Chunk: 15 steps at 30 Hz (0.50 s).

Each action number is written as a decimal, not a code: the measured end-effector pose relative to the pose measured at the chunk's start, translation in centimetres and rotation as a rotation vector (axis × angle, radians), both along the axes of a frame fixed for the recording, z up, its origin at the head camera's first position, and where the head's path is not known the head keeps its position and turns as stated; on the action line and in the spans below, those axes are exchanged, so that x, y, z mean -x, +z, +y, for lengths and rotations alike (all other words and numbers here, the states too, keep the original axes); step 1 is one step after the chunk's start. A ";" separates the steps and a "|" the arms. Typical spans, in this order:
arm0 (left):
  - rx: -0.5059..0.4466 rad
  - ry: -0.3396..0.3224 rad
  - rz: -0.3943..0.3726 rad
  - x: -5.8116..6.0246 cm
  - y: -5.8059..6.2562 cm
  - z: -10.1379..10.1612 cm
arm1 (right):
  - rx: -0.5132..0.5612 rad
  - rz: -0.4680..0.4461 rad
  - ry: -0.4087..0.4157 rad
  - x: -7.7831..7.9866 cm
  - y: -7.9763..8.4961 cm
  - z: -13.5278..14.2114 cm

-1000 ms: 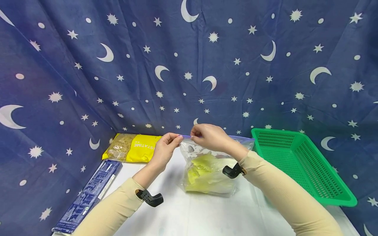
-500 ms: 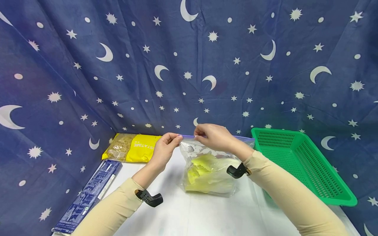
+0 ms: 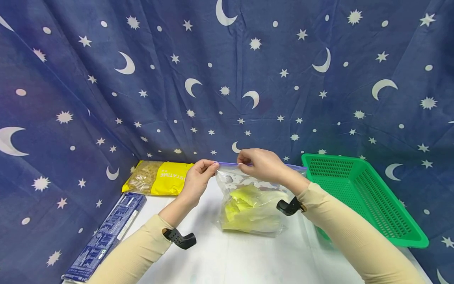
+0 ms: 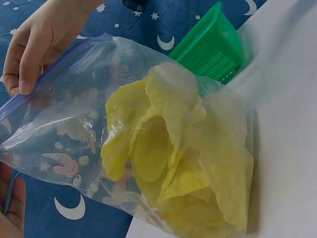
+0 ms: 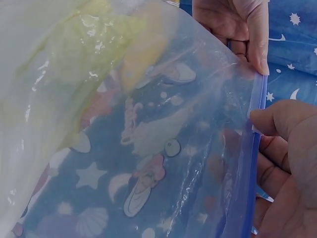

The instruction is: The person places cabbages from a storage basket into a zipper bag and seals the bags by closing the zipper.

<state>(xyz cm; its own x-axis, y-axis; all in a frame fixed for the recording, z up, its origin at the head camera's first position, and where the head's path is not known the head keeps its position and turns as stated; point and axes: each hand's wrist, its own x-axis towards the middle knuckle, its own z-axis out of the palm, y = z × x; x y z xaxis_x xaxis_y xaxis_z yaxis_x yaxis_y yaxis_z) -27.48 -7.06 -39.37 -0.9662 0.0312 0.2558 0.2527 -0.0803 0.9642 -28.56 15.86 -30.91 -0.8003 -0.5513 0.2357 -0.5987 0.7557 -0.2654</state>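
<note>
A clear zip bag [image 3: 227, 179] with a purple zip strip along its top stands upright on the table. Pale yellow-green cabbage leaves [image 4: 173, 148] lie inside it. My left hand [image 3: 199, 177] pinches the bag's top left corner between thumb and finger. Farther right along the strip, my right hand [image 3: 262, 165] pinches a small white slider [image 5: 255, 130] on the zip, as the right wrist view shows. Printed shapes show on the bag's upper part.
A green plastic basket [image 3: 397, 205] stands to the right of the bag. At the back left lies a yellow food packet [image 3: 172, 179] with a see-through part. A long blue box [image 3: 106, 236] lies along the left edge of the white table [image 3: 220, 264].
My right hand has slid a little to the right along the purple strip, away from the left hand. The left hand keeps its place at the corner.
</note>
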 end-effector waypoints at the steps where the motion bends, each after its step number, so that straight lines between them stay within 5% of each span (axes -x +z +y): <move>1: -0.003 0.001 0.001 0.0 0.0 0.0 | -0.001 0.000 0.000 -0.1 0.0 0.1; 15: -0.046 -0.023 0.000 0.1 -0.2 -0.1 | 0.003 0.014 -0.024 -0.6 -0.1 1.9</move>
